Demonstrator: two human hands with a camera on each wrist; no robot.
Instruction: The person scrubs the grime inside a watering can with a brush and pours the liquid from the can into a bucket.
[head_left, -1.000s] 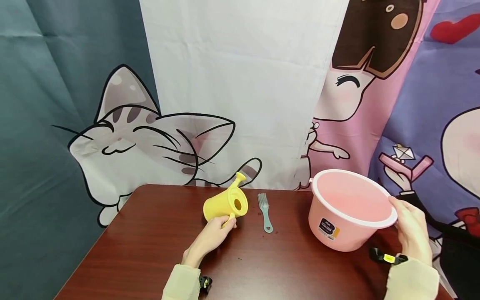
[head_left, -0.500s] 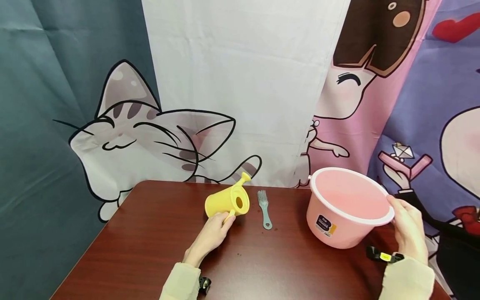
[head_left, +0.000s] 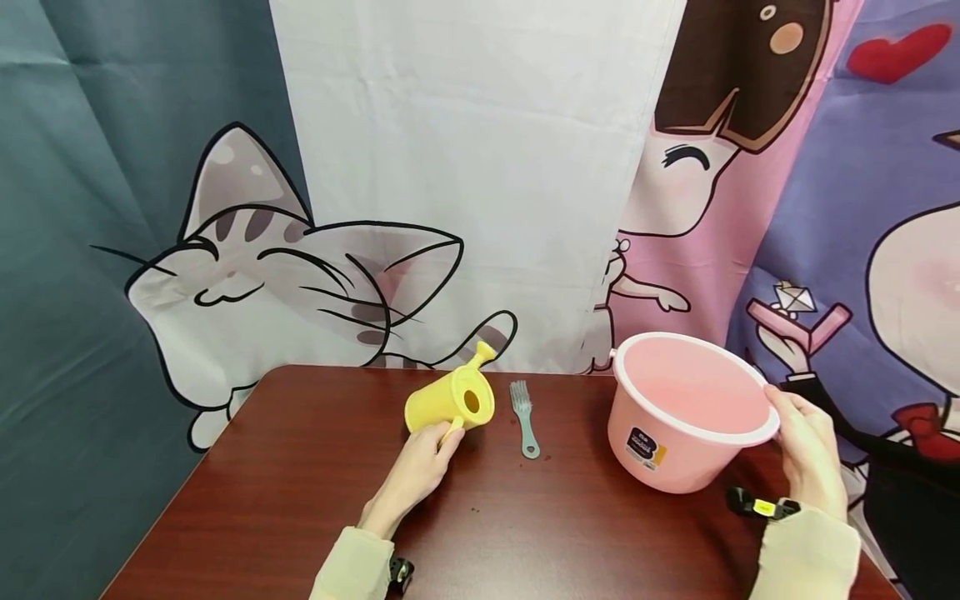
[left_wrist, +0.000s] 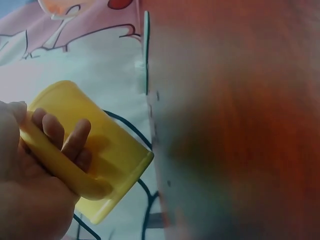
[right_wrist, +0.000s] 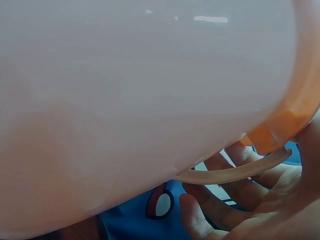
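My left hand [head_left: 415, 468] grips the handle of a yellow watering can [head_left: 433, 406], which is tilted with its spout pointing to the back right. In the left wrist view, fingers are curled through the handle of the can [left_wrist: 110, 145]; contact with the table I cannot tell. At the right, my right hand [head_left: 808, 446] holds the rim of a pink bucket [head_left: 660, 442] with a white rim and a label. The bucket's mouth leans toward me. Its thin curved handle [right_wrist: 235, 172] crosses in front of my fingers in the right wrist view.
A teal toy fork [head_left: 526, 421] lies on the dark red-brown table [head_left: 525, 533] between the can and the bucket. Behind the table's far edge hangs a cloth with cartoon figures [head_left: 480, 167]. Small dark specks lie near the fork.
Both hands keep their hold on the can and the bucket. The whole head view has shifted slightly, with the scene now a little further left and higher on the table.
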